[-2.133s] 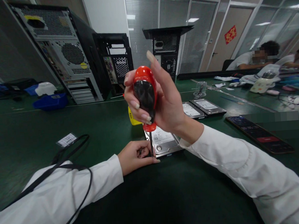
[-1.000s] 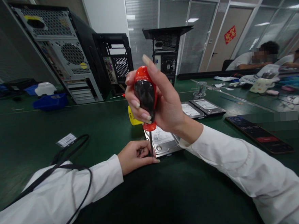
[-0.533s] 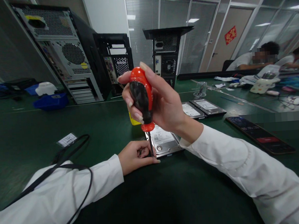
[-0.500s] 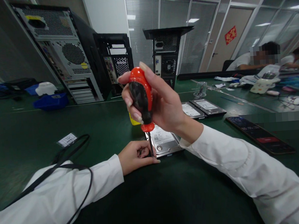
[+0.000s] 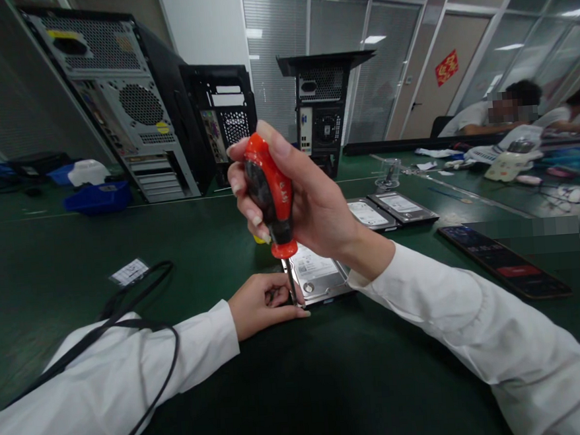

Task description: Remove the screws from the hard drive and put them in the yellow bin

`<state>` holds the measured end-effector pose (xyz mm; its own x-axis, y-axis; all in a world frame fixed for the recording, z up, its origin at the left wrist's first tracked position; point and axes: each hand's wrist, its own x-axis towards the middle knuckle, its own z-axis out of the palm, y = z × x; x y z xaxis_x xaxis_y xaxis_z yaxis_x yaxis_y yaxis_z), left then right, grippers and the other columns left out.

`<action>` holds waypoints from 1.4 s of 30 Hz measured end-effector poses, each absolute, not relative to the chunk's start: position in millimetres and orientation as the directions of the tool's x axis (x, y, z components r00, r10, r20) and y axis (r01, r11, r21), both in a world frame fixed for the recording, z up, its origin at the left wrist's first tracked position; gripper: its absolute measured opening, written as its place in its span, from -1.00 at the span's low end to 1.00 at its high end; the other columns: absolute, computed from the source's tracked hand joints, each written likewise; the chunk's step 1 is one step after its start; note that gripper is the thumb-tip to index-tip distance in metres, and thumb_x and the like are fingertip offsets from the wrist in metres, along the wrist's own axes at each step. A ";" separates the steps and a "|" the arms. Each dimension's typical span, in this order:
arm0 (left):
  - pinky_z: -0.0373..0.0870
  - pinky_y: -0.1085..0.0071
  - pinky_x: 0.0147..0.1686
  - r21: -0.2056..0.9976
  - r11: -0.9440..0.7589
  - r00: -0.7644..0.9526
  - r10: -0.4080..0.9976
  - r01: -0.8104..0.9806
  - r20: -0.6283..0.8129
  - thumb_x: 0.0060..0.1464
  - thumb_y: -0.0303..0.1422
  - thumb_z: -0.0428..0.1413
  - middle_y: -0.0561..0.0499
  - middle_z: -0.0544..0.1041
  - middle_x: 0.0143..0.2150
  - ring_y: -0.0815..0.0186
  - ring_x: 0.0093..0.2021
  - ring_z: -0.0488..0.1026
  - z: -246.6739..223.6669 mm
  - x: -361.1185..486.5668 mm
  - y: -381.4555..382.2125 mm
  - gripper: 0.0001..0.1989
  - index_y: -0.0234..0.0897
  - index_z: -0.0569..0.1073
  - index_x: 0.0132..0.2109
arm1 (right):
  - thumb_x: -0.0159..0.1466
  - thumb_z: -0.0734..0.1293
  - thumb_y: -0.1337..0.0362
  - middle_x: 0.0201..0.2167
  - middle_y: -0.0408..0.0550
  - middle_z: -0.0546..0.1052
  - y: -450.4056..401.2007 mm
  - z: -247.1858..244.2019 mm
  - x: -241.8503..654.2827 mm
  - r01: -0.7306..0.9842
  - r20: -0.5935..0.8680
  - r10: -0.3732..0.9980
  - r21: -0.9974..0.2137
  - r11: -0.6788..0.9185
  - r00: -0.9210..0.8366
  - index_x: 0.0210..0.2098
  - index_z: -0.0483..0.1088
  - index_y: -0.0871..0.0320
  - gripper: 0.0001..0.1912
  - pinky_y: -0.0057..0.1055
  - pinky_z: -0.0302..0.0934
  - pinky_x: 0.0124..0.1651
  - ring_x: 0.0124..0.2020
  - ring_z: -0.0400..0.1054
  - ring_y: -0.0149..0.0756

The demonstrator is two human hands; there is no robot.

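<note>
My right hand [image 5: 313, 196] is wrapped round the red and black handle of a screwdriver [image 5: 275, 198]. The shaft points down, its tip at the near left corner of a silver hard drive [image 5: 318, 268] lying on the green table. At that same corner is my left hand [image 5: 264, 305], thumb stretched along the near edge and the other fingers curled. Whether those fingers pinch the drive or something small is hidden. A yellow object [image 5: 258, 239] shows only partly behind my right hand.
Two more hard drives [image 5: 402, 207] lie behind my right wrist. A phone [image 5: 504, 259] is at the right. Computer cases [image 5: 153, 108] and a blue tray [image 5: 98, 198] stand at the back. A black cable [image 5: 128, 321] crosses my left sleeve. A person [image 5: 496, 110] sits far right.
The screwdriver handle has turned and tilted slightly to the left, and my right hand's fingers have shifted with it. Less of the yellow object shows. My left hand stays in place.
</note>
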<state>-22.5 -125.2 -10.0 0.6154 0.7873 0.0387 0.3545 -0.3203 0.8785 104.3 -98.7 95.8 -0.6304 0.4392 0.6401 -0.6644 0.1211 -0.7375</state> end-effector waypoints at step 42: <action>-0.04 0.55 -0.57 0.862 -0.334 0.614 0.788 0.382 0.033 -0.10 -0.29 0.25 0.25 0.09 -0.63 0.49 -0.60 0.04 -8.1 -22.6 -125.3 -0.77 -0.38 0.46 -0.35 | 0.22 0.29 0.20 -0.47 -0.27 0.27 -102.8 102.3 109.7 -0.570 0.661 0.399 -0.750 0.336 -0.636 -0.17 0.15 0.10 -0.75 -0.61 0.16 -0.51 -0.56 0.21 -0.58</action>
<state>-22.6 -125.3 -8.1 0.6145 0.7883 0.0325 0.3824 -0.3336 0.8617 109.7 -102.8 102.3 -0.6356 0.3987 0.6611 -0.5697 0.3356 -0.7502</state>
